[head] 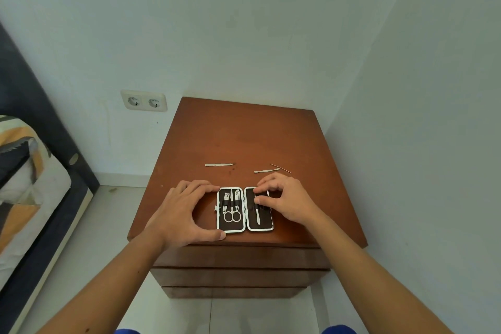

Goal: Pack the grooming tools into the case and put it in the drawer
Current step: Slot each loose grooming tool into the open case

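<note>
Nearest to you, both bare forearms reach up from the bottom edge, and two scraps of blue clothing are cut off there. Your left hand [184, 211] is spread into a wide curve, thumb at the near left corner of the open manicure case [244, 209] and fingertips at its far left corner, bracing it rather than gripping it. Your right hand [284, 199] is narrowed to a pinch over the case's right half, thumb and forefinger close together on the upper end of a slim pointed tool [257, 214] lying in that half. Whether the fingers actually clamp the tool or only press it under the strap is hard to make out, since they cover its top.

The case lies flat and open near the front edge of the brown wooden nightstand [244, 133]. Its left half holds small scissors [232, 216] and what look like two nail clippers, too small to tell for certain. Drawer fronts [238, 276] below the top are all shut.

Farther back on the top, apart from the case, lie a nail file [219, 164], a small spatula-ended tool [266, 170] and a thin needle-like pick [281, 168] just beside it.

Beyond, a double wall socket [144, 101] sits on the wall, and a bed [29, 171] is cut off at the left.
</note>
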